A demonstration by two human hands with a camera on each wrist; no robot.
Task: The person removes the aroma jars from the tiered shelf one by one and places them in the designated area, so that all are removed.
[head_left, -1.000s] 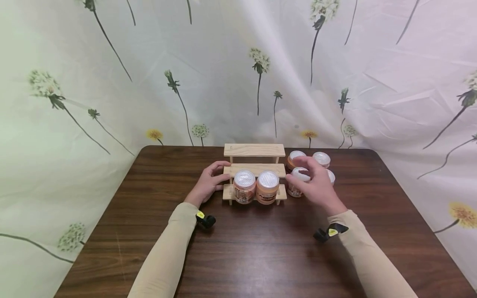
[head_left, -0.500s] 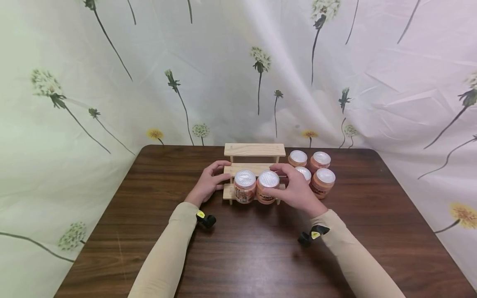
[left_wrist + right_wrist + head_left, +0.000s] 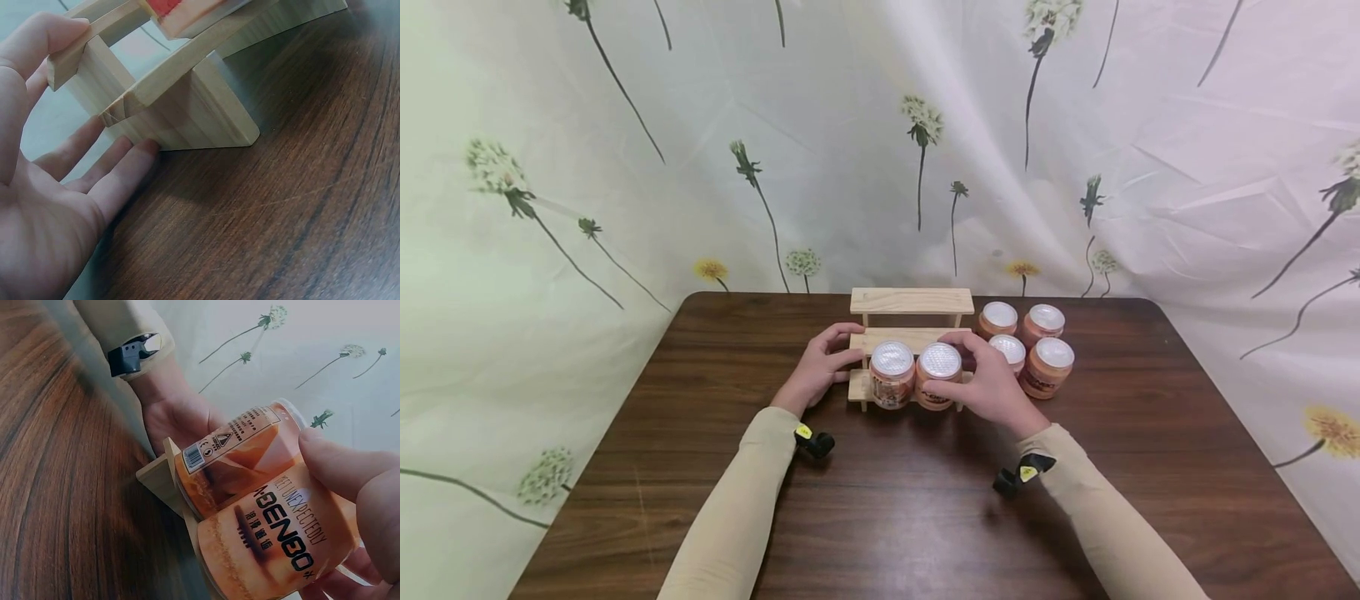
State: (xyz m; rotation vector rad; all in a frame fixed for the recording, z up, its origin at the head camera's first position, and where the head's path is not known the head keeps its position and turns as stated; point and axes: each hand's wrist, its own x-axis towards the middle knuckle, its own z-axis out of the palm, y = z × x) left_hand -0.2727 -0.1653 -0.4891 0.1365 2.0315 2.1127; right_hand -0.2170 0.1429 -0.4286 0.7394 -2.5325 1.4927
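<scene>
A small three-tier wooden display rack [image 3: 912,300] stands near the back of the table. Two orange-labelled jars [image 3: 892,360] with clear lids sit side by side on its lowest step. My left hand [image 3: 820,367] holds the rack's left end, fingertips against the side panel [image 3: 187,112] in the left wrist view. Around the right-hand jar [image 3: 940,362], my right hand [image 3: 996,387] has thumb in front and fingers behind, gripping it. Its printed label [image 3: 275,525] faces the right wrist camera, right beside the other jar [image 3: 237,447].
Several more lidded jars [image 3: 1051,367] stand grouped on the table just right of the rack. A dandelion-patterned sheet [image 3: 850,150] hangs behind the dark wood table [image 3: 910,517]. The rack's middle and top steps rise behind the two jars.
My right hand has moved left from over the grouped jars to the right-hand jar on the rack and closed round it. The left hand keeps its place on the rack.
</scene>
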